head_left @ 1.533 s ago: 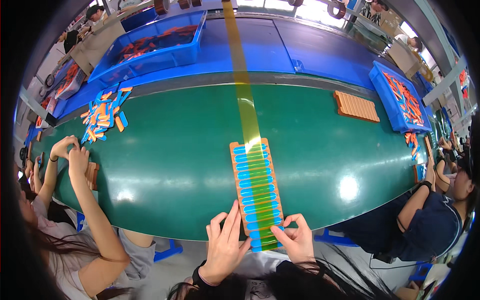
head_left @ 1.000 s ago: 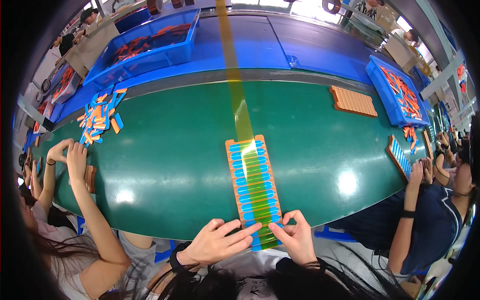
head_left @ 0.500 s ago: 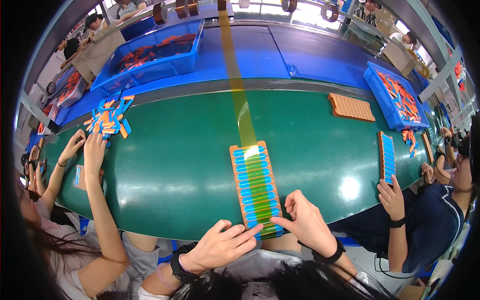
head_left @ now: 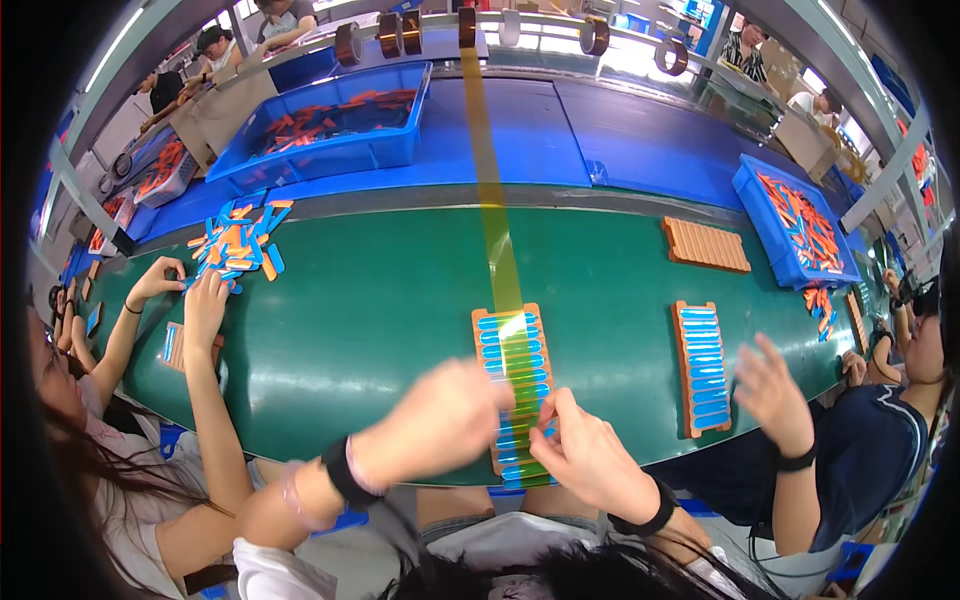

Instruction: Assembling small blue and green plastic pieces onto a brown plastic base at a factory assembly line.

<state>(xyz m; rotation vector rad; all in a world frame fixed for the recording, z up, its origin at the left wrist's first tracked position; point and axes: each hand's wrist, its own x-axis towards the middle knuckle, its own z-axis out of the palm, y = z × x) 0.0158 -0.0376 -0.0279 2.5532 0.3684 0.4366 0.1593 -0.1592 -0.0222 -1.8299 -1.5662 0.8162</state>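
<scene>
In front of me lies an orange ribbed tray [head_left: 542, 322] with blue oblong pieces [head_left: 493, 337] in its slots. A strip of clear amber tape [head_left: 500, 265] runs down from a tape roll [head_left: 467, 28] and lies along the tray's middle. My left hand [head_left: 440, 412] is over the tray's left edge and the tape, smeared by motion, its fingers unclear. At the tray's right edge is my right hand [head_left: 590, 445], fingers curled in and thumb near the index finger by the tape. Whatever sits between those fingertips is too small to make out.
To the right a second filled tray [head_left: 683, 372] lies near a co-worker's blurred hand [head_left: 775, 395]. Farther back are an upturned orange tray [head_left: 706, 245] and a blue crate [head_left: 775, 235] of orange pieces. Left, a co-worker's hands [head_left: 207, 305] work by a loose pile [head_left: 238, 243]. A large blue bin [head_left: 400, 150] stands behind.
My left hand has moved up from the tray's near end, over the tape. My right hand's fingers have curled in. The right co-worker's filled tray has shifted left, and their hand is off it.
</scene>
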